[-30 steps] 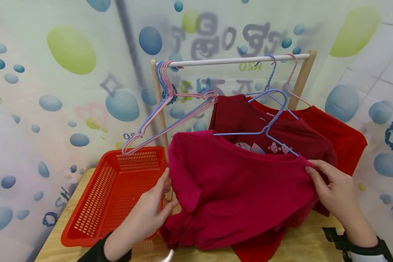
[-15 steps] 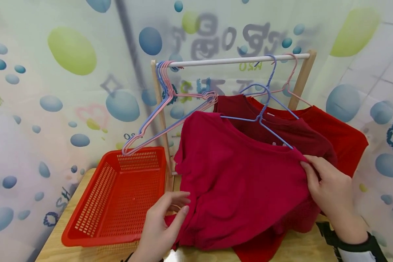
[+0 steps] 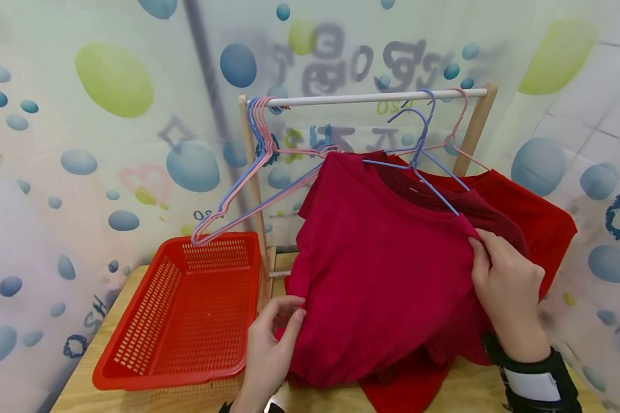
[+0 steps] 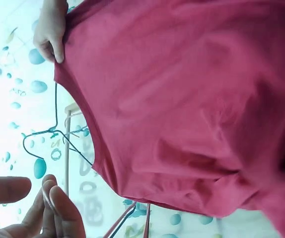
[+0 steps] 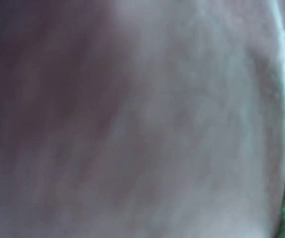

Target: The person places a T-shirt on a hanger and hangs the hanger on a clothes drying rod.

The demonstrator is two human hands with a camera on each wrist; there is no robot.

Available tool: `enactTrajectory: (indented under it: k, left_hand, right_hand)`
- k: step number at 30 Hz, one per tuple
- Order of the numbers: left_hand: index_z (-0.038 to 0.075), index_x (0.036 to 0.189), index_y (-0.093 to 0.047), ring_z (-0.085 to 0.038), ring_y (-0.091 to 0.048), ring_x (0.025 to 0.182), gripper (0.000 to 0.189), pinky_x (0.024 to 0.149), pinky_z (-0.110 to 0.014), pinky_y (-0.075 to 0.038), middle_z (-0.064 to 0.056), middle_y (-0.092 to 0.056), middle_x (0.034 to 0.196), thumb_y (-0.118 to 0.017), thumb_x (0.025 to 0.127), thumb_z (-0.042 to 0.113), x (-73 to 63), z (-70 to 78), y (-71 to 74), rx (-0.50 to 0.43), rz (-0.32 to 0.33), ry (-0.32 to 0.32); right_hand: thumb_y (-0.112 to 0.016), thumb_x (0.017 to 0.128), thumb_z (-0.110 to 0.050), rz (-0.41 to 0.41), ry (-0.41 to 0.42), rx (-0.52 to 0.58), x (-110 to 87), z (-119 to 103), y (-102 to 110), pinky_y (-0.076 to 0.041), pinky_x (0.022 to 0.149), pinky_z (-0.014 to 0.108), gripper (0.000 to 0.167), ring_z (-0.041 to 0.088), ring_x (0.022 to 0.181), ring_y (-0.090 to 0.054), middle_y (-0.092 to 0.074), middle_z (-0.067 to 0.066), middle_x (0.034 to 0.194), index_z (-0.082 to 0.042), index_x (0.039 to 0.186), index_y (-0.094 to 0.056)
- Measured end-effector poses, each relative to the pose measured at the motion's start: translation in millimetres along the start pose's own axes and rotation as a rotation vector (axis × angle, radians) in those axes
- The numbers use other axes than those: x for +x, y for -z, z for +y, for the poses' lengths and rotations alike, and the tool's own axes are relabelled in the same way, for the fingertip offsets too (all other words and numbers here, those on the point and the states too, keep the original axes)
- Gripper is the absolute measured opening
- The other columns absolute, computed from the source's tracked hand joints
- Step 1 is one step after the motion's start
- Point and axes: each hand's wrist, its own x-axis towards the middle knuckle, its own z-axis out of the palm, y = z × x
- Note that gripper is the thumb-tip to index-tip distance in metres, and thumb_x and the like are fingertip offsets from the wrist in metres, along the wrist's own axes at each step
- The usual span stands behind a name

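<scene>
A crimson shirt (image 3: 382,269) hangs on a blue hanger (image 3: 434,192), whose hook stands free below the rail. With thumb and fingers my right hand (image 3: 506,275) pinches the shirt's shoulder at the hanger's right end. My left hand (image 3: 271,344) is beside the shirt's left edge, its fingers loosely bent. In the left wrist view those fingers (image 4: 65,208) hold nothing, and thumb and fingertips are apart. Blurred cloth (image 5: 132,119) fills most of the right wrist view, hiding the right fingers there.
A rack with a white rail (image 3: 351,99) stands behind. Several bare pink and blue hangers (image 3: 260,155) hang at its left end, a dark red shirt (image 3: 496,215) and a bright red shirt (image 3: 542,212) at its right. An orange-red basket (image 3: 186,321) sits left on the wooden table (image 3: 77,378).
The crimson shirt and its hanger have risen toward the rail, the hook turning to point left. My left hand has left the sleeve area and moved right, lower along the shirt's edge.
</scene>
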Motion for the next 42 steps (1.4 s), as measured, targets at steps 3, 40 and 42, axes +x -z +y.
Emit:
enactTrajectory:
  k: [3, 40, 42]
  left_hand:
    - [0.018, 0.101, -0.066, -0.01, -0.061, 0.078, 0.013, 0.069, -0.026, -0.051, -0.001, -0.067, 0.087, -0.065, 0.09, 0.013, 1.1, -0.6, -0.9, -0.005, -0.009, 0.022]
    - [0.022, 0.097, -0.066, -0.009, -0.06, 0.076, 0.016, 0.068, -0.024, -0.049, 0.001, -0.066, 0.082, -0.064, 0.089, 0.008, 5.5, -14.0, -0.9, 0.0, 0.024, 0.059]
    - [0.02, 0.097, -0.067, -0.009, -0.06, 0.076, 0.015, 0.069, -0.025, -0.05, 0.001, -0.066, 0.082, -0.065, 0.089, 0.008, 5.9, -14.4, -0.8, 0.002, 0.026, 0.06]
  right_hand:
    - [-0.06, 0.091, -0.012, 0.022, -0.028, -0.011, 7.1, -0.6, -4.4, -0.041, 0.047, 0.055, 0.023, 0.043, 0.072, -0.062, -0.068, 0.026, 0.095, 0.005, 0.105, -0.066]
    - [-0.055, 0.094, -0.016, -0.121, -0.074, -0.013, 57.0, -5.0, -37.4, -0.042, 0.054, 0.056, 0.029, 0.044, 0.063, -0.055, -0.066, 0.027, 0.085, 0.001, 0.113, -0.067]
    - [-0.055, 0.094, -0.016, -0.149, -0.085, -0.019, 57.3, -5.8, -37.9, -0.043, 0.056, 0.057, 0.029, 0.045, 0.065, -0.056, -0.066, 0.028, 0.088, 0.001, 0.114, -0.067]
